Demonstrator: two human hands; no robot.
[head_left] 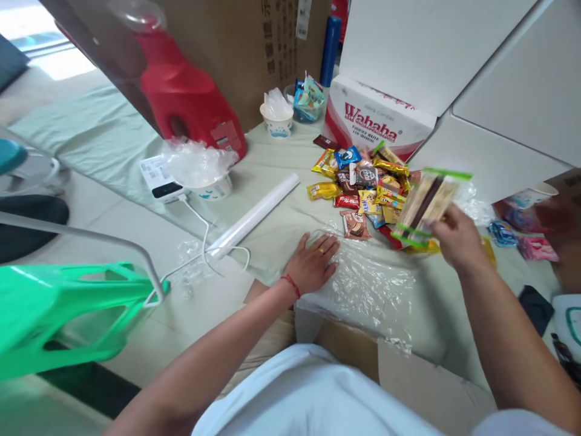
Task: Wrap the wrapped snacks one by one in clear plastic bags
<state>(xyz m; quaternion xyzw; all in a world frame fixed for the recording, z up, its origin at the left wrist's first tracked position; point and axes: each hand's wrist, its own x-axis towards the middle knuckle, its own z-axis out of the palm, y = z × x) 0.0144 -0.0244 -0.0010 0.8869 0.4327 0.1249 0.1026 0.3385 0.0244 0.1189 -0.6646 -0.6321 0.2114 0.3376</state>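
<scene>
My left hand [313, 261] lies flat with fingers stretched out, on the upper left edge of a clear plastic bag [367, 287] spread over the cloth. On the right, my right hand [458, 237] grips the lower right corner of a packaged sandwich snack [429, 203], in a clear wrapper with green ends and a dark strip down the middle. The packet is held above the right side of a pile of small wrapped snacks [363, 181] in yellow, brown, red and blue. Another green-edged packet [388, 152] lies at the back of that pile.
Behind the pile stands a Wahaha carton [379, 118]. A white roll [254, 215], a paper bowl with plastic [213, 184], a white cable [206, 233] and a red jug [190, 91] are to the left. Blue and pink packets [538, 248] lie at right. A green stool [68, 315] is lower left.
</scene>
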